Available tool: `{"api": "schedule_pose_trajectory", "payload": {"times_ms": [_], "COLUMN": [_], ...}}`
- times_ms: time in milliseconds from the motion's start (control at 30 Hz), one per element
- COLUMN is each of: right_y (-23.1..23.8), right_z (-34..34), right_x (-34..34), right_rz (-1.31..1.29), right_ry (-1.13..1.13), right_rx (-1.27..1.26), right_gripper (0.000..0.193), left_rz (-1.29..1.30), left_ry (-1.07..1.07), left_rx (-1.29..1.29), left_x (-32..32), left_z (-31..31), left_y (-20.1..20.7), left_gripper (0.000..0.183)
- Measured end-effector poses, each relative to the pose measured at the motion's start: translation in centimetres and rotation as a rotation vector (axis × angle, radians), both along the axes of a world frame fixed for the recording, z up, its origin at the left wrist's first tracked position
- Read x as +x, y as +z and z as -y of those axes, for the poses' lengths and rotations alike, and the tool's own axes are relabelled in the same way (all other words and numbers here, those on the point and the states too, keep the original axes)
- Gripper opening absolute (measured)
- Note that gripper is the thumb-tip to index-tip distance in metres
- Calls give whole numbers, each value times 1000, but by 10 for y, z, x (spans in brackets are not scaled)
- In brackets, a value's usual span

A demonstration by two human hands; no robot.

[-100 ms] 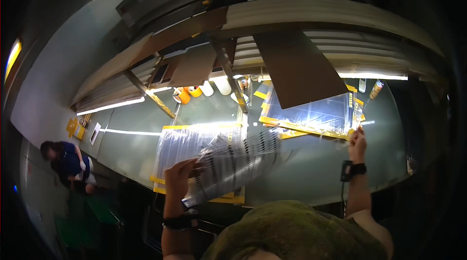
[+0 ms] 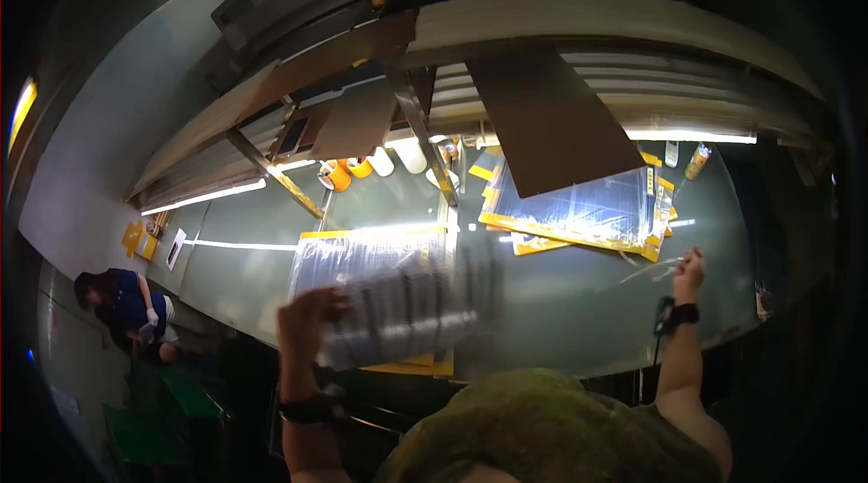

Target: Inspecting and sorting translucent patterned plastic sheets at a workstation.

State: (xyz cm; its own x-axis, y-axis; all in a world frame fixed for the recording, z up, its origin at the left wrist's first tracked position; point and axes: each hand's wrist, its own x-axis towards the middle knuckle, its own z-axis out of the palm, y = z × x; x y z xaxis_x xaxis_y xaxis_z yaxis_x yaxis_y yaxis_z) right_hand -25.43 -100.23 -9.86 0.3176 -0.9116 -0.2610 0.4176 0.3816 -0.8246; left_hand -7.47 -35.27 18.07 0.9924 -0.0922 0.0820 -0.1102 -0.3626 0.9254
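Note:
My left hand (image 2: 303, 316) is closed on one end of a translucent plastic sheet (image 2: 407, 313) with dark rows across it. The sheet is tilted over the table and smeared by motion. Below it, partly covered, lies a clear panel with yellow edging (image 2: 316, 257). Above the table's right part, my right hand (image 2: 689, 277) pinches the end of a thin clear strip (image 2: 640, 275), which trails off leftward. A stack of dark, glossy sheets with yellow borders (image 2: 579, 212) lies just beyond that strip.
A brown board (image 2: 551, 126) hangs from the shelf over the stack. Orange and white rolls (image 2: 336, 175) stand along the back, beside a metal post (image 2: 420, 139). A can (image 2: 698, 160) stands at the back right. Another person (image 2: 131, 307) is at far left, near green seats (image 2: 190, 393).
My right hand has moved right and away from the stack's corner, with the clear strip trailing from it. My left hand has swung left and the sheet has moved with it.

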Motion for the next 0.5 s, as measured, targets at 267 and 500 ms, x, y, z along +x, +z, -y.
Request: {"api": "schedule_pose_trajectory", "payload": {"times_ms": [267, 500], "right_y": [55, 65], "right_z": [-87, -211], "right_x": [-22, 32], "right_rz": [-130, -160], "right_ry": [191, 1108], "right_rx": [-76, 173], "right_gripper": [22, 43], "left_rz": [557, 696], "left_ry": [120, 154], "left_rx": [-1, -393], "left_x": [-3, -26], "left_z": [-33, -106], "left_y": [132, 256], "left_gripper": [38, 45]}}
